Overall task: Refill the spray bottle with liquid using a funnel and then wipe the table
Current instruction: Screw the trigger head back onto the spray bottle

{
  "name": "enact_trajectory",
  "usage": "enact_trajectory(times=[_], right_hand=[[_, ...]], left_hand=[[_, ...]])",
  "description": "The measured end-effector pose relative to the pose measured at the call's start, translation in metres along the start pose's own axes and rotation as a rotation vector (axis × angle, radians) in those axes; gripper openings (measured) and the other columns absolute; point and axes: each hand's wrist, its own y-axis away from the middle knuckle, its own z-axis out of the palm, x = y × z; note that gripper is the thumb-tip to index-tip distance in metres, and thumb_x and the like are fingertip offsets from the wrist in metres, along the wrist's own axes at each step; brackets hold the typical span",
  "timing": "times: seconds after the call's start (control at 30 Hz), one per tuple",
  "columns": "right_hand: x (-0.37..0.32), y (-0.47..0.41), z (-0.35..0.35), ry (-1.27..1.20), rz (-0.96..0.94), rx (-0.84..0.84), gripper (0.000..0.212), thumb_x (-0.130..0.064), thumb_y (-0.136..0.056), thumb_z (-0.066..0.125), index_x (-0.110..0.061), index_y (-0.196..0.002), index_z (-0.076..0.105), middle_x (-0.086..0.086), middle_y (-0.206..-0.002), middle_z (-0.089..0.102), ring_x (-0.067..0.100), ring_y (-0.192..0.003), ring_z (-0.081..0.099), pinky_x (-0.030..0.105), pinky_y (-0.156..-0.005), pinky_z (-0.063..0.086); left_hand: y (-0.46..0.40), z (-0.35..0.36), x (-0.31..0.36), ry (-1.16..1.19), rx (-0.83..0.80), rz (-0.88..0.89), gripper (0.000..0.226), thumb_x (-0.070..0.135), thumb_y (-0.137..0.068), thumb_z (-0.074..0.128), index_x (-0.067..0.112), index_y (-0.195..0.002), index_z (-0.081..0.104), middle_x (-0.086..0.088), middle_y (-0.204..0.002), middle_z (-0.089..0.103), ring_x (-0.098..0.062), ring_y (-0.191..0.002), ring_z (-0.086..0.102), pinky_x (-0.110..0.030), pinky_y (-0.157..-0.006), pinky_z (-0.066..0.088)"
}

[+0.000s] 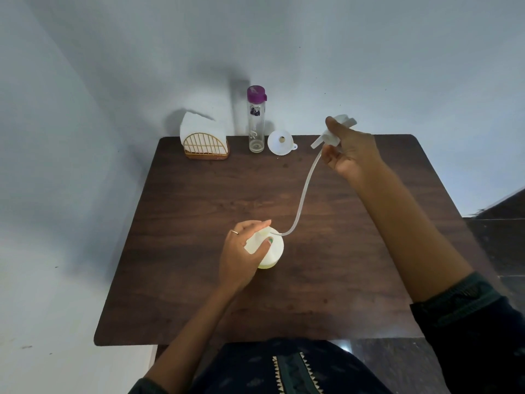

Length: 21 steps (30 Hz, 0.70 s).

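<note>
No text, brand, number or sign can be read. The tall clear glass bottle with the purple cap [256, 120], standing at the far edge of the dark brown wooden surface [199, 223], bears a small dark printed mark high on its wall and a pale cursive scrawl lower down; both are too small and blurred to make out. The white translucent plastic spray bottle [268, 247] shows a small greenish spot on top, not legible as a label.
</note>
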Motion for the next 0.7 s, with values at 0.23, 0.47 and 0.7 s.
enact_trajectory(times=[0.23, 0.47, 0.7], right_hand=[[0.012, 0.006, 0.019, -0.087, -0.035, 0.039, 0.019, -0.009, -0.082, 0.072, -0.007, -0.086, 0.054, 0.009, -0.075, 0.054, 0.016, -0.056, 0.048, 0.021, -0.046, 0.051], [0.033, 0.013, 0.029, -0.06, -0.235, 0.027, 0.045, -0.008, -0.082, 0.072, -0.011, -0.114, 0.04, 0.006, -0.1, 0.049, 0.015, -0.074, 0.061, 0.029, -0.06, 0.059], [0.089, 0.028, 0.017, 0.326, -0.443, -0.178, 0.046, -0.011, -0.08, 0.074, -0.018, -0.113, 0.043, 0.009, -0.111, 0.057, 0.026, -0.096, 0.064, 0.029, -0.059, 0.059]], left_hand=[[0.0, 0.002, 0.0, -0.016, 0.025, -0.016, 0.03, 0.061, -0.07, 0.061, 0.061, -0.099, 0.058, 0.026, -0.113, 0.054, -0.007, -0.108, 0.053, -0.043, -0.084, 0.054], [-0.002, 0.006, -0.002, 0.003, 0.059, -0.031, 0.028, 0.056, -0.076, 0.051, 0.05, -0.102, 0.059, 0.021, -0.109, 0.057, -0.01, -0.1, 0.056, -0.042, -0.08, 0.055], [-0.003, 0.008, -0.005, 0.014, 0.025, -0.073, 0.029, 0.059, -0.075, 0.051, 0.053, -0.103, 0.053, 0.024, -0.108, 0.055, -0.009, -0.1, 0.057, -0.036, -0.079, 0.055]])
